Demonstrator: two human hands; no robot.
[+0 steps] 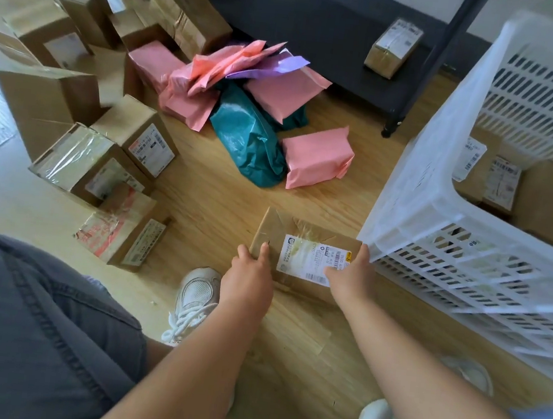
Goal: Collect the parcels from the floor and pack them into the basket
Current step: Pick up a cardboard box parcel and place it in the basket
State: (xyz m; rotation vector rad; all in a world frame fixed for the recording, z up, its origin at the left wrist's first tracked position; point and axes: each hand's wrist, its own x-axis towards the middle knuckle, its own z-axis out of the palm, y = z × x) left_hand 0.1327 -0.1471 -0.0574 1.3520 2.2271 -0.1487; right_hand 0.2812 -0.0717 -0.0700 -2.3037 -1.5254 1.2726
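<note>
Left to right on the wooden floor [213, 209]: taped cardboard boxes [77, 159], a heap of pink, purple and teal mailer bags [249, 130], then a flat labelled parcel [299, 236] just beside the white basket [406, 203]. Gripped at its short ends by the hands: by the left hand [248, 275] curled over the left edge, by the right hand [352, 276] beside the label [311, 258]. Probably stiff, light and tape-slick; best held under the edges and lifted level over the rim.

Both arms [203, 356] stretched fwd/down; L hand [249, 277], R hand [352, 276] fingers [264, 252] curled on parcel [300, 231] ends
</note>
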